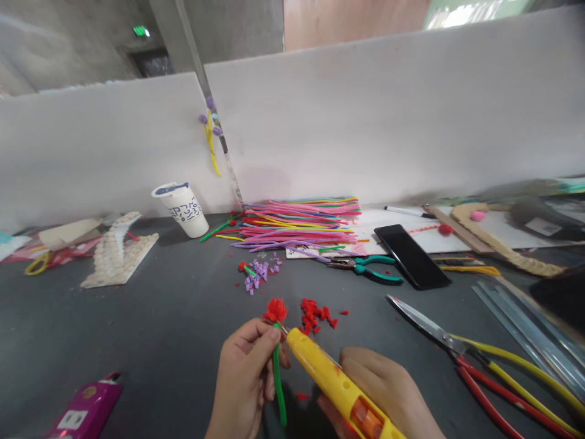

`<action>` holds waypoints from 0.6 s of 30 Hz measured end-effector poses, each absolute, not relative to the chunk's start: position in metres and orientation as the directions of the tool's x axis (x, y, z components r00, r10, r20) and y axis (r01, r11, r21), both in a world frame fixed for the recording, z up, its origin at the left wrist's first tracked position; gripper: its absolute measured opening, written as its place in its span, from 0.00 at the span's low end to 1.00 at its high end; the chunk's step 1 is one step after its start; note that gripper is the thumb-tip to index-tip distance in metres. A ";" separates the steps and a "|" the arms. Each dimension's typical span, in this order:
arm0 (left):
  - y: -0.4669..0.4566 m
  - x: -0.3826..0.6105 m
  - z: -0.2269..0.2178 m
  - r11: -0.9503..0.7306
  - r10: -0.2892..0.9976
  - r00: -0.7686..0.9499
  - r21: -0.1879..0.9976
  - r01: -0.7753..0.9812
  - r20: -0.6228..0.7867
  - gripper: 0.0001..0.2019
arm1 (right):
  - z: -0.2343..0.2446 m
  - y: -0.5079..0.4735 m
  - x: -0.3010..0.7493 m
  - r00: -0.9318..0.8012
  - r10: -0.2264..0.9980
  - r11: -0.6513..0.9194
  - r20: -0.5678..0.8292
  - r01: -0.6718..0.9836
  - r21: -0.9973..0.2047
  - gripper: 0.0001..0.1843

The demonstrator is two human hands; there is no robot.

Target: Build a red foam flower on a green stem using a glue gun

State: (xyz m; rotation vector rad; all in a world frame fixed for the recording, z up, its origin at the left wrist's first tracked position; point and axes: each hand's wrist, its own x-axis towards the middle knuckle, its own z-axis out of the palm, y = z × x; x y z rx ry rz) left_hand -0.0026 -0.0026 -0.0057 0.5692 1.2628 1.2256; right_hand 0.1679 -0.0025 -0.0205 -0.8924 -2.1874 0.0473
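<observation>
Two bare hands, both mine, work toward the front edge of a dark tabletop [169,347]. My left hand [247,372] pinches a green stem [280,396] topped by a red flower [276,310], held above the surface. My right hand [384,381] is wrapped around a yellow tool [329,372]; its narrow metal tip points at the flower's base, though I cannot tell whether they touch. Red snippets [313,314] lie just beside the flower. Toward the back edge are purple snippets [257,277], then bundled colored pipe cleaners [297,227]. Large scissors [450,341] lie toward the right edge.
</observation>
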 end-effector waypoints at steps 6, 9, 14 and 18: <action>-0.003 -0.003 -0.006 0.327 0.902 -0.159 0.875 -0.358 -0.402 0.16 | -0.022 -0.003 0.168 -0.467 0.605 0.756 0.644 0.590 -0.282 0.19; -0.003 -0.003 -0.007 0.326 0.901 -0.161 0.873 -0.362 -0.403 0.16 | -0.022 -0.002 0.168 -0.475 0.605 0.757 0.639 0.591 -0.277 0.19; -0.002 -0.003 -0.006 0.331 0.897 -0.156 0.863 -0.383 -0.414 0.17 | -0.023 -0.001 0.168 -0.470 0.604 0.758 0.644 0.589 -0.281 0.18; -0.002 -0.003 -0.006 0.322 0.900 -0.153 0.858 -0.401 -0.409 0.18 | -0.024 -0.002 0.167 -0.464 0.610 0.751 0.642 0.598 -0.280 0.18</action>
